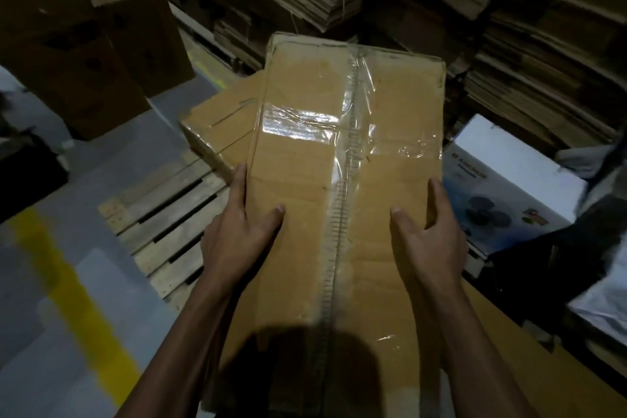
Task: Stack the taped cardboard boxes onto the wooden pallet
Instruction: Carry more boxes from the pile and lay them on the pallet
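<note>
My left hand [242, 231] and right hand [429, 231] clasp the taped box [339, 180] by its long sides, thumbs on top, keeping it level. It hangs over the wooden pallet [169, 217], above another box [220, 125] already lying there.

Box [346, 180]: matt brown cardboard, seam under glossy, wrinkled clear tape [298, 122]. Pallet [176, 214]: rough, pale bare wood. Floor [68, 299]: smooth grey, painted yellow stripe [78, 299].
</note>
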Demonstrator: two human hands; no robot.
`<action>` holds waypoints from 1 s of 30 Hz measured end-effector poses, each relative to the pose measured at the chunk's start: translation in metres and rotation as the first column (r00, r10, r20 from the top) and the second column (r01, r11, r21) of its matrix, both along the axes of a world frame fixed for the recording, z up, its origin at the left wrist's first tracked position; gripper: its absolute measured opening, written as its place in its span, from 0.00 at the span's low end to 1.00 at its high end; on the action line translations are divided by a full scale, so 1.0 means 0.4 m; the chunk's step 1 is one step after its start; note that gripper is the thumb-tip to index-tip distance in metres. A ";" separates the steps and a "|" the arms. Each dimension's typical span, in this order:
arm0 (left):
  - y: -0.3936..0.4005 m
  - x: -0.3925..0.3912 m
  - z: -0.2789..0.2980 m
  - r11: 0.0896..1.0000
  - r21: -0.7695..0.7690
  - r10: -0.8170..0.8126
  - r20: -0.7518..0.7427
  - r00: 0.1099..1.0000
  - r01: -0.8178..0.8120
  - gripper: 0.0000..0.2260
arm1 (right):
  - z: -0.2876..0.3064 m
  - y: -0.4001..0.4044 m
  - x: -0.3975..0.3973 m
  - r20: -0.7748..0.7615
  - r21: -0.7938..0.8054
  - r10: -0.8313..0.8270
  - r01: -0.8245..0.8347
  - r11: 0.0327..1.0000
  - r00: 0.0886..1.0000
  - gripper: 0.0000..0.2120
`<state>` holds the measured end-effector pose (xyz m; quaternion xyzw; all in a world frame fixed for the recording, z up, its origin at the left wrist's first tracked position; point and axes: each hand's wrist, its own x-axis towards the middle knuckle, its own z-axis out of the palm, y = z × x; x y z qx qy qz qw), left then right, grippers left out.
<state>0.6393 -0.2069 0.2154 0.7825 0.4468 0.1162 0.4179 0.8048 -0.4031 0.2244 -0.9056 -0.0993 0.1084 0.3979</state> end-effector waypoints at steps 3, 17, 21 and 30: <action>0.023 0.042 0.036 0.999 0.016 -0.037 -0.020 0.999 0.038 0.37 | 0.048 0.010 0.026 -0.008 0.002 -0.037 0.037 0.999 0.999 0.37; 0.077 0.320 0.022 0.989 -0.001 -0.149 -0.089 0.985 0.149 0.40 | 0.004 0.028 0.249 -0.060 -0.027 -0.139 0.138 0.990 0.988 0.37; 0.074 0.395 0.007 0.981 -0.011 -0.195 -0.116 0.974 0.195 0.38 | -0.014 0.014 0.292 -0.076 -0.080 -0.207 0.201 0.976 0.975 0.37; 0.134 0.508 -0.074 0.931 -0.037 -0.363 -0.160 0.918 0.362 0.37 | -0.061 0.036 0.292 -0.096 -0.150 -0.374 0.358 0.922 0.923 0.36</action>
